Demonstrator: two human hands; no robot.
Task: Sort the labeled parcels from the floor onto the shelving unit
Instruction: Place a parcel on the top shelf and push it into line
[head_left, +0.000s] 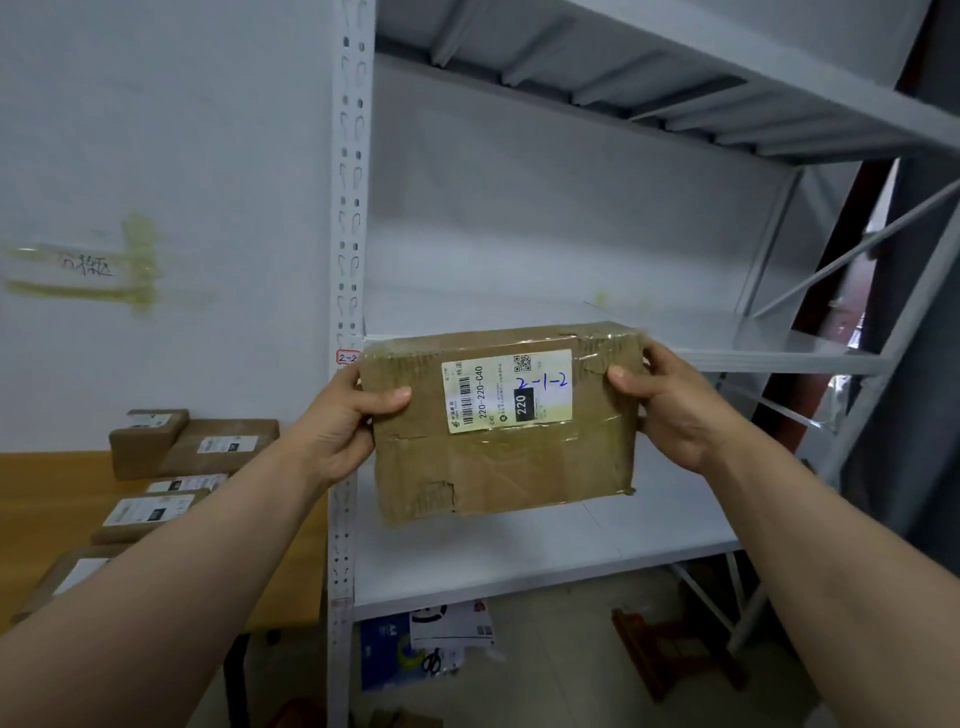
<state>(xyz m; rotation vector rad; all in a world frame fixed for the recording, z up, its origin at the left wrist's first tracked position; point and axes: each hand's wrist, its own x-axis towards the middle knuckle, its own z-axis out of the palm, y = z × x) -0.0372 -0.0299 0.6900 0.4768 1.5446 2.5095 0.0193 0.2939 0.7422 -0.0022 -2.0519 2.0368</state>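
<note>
I hold a brown cardboard parcel (498, 462) in both hands, in front of the white metal shelving unit (347, 218). Its white label (506, 389) faces me and has "2-1-2" written in blue. My left hand (343, 421) grips the parcel's left side, thumb on the front. On the right side my right hand (670, 410) grips it the same way. The parcel is level with the front edge of a middle shelf (769, 353), and a small red tag reading "2-2" (347, 357) sits on the post beside it.
Several more labeled brown parcels (208, 447) lie on a wooden table (47, 504) at the left. The lower shelf (519, 561) spans behind the parcel. Under it are printed packages (415, 649) and a dark wooden stool (670, 654). A diagonal brace (857, 249) crosses the shelving's right side.
</note>
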